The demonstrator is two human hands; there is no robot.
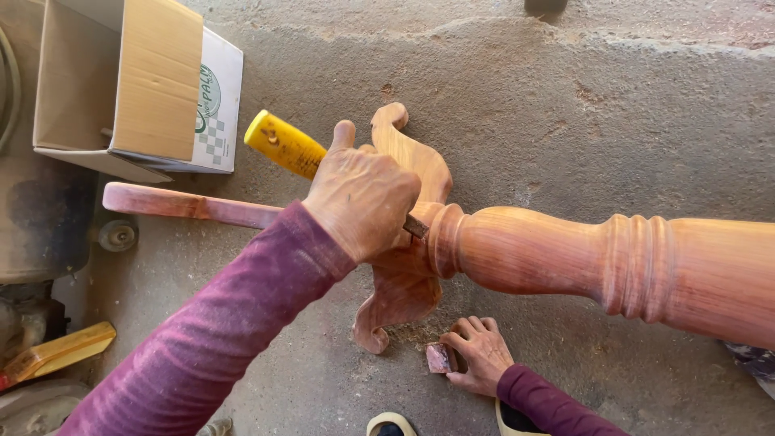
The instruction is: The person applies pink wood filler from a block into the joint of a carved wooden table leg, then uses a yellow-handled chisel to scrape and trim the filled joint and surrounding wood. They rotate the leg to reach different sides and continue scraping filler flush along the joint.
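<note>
A turned reddish wooden pedestal (613,258) lies on its side across the concrete floor, with curved carved feet (400,299) at its left end. My left hand (363,206) is shut on a chisel with a yellow handle (282,145). The chisel's metal blade (416,228) touches the joint where the feet meet the column. Below the pedestal, my right hand (482,351) rests on the floor, fingers against a small reddish block (440,358). Wood shavings lie around the lower foot.
An open cardboard box (137,81) stands at the upper left. A long reddish wooden piece (186,206) lies left of the feet, by a dark machine (40,218). A yellow tool (60,349) sits at the lower left, and my sandals (391,424) at the bottom edge.
</note>
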